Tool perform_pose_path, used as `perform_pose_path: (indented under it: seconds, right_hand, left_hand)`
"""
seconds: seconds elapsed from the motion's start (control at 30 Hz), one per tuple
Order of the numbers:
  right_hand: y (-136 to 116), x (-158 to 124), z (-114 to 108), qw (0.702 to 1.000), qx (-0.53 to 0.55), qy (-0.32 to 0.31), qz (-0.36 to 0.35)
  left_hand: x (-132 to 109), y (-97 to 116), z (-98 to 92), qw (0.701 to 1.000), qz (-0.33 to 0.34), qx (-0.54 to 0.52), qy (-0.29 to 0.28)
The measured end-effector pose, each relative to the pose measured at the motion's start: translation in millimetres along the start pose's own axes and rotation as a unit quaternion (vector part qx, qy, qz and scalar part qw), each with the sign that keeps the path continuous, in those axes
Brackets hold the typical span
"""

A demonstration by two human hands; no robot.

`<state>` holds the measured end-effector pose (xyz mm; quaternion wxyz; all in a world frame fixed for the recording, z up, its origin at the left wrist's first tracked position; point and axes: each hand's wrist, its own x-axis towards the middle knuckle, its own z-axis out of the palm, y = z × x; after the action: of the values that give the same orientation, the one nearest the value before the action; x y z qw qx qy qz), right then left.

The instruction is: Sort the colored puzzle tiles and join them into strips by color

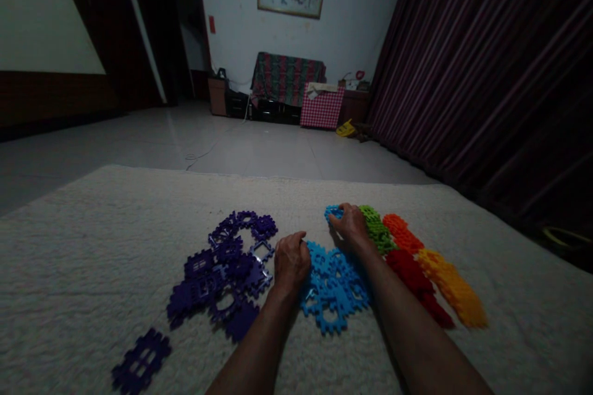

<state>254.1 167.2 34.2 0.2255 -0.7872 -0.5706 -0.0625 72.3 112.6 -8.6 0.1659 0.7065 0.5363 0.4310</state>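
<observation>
On a pale fuzzy rug (92, 271) lie flat plastic interlocking tiles sorted by colour. My left hand (291, 260) is curled, knuckles up, at the left edge of the blue tile pile (334, 287), fingers closed on a blue piece. My right hand (352, 226) reaches further out and pinches a blue tile (332, 213) at the far end of the blue pile. Purple tiles (227, 265) spread to the left of my left hand. Green tiles (377, 229), red tiles (414, 278), orange tiles (402, 231) and yellow-orange tiles (454, 287) lie in rows right of my right arm.
One purple tile (141, 361) lies alone near the front left. Beyond the rug is a tiled floor with a white cable (199, 157), a covered cabinet (287, 83) and a checked box (322, 108) at the far wall. A dark striped curtain (486, 74) runs along the right.
</observation>
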Motion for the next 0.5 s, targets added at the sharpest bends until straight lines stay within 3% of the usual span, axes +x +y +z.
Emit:
perform_pose_path:
  seconds: [0.17,0.23,0.37,0.5]
  right_hand:
    - [4.2,-14.9,-19.1,0.999,0.033,0.040,-0.011]
    - [7.4,-25.4,-31.2,0.999,0.037,-0.012,-0.004]
    - [14.7,-48.0,-53.1,0.985,0.020,-0.172,0.007]
    - [20.7,-65.6,-69.3,0.974,0.010,-0.223,0.032]
  left_hand:
    - [0.6,1.0,-1.1,1.000,-0.005,-0.002,-0.008]
    - [1.0,0.9,-1.3,1.000,-0.006,-0.005,-0.010]
    - [1.3,-0.2,-1.1,1.000,-0.007,-0.005,-0.017]
    - [1.6,-0.4,-1.6,1.000,-0.012,0.002,-0.021]
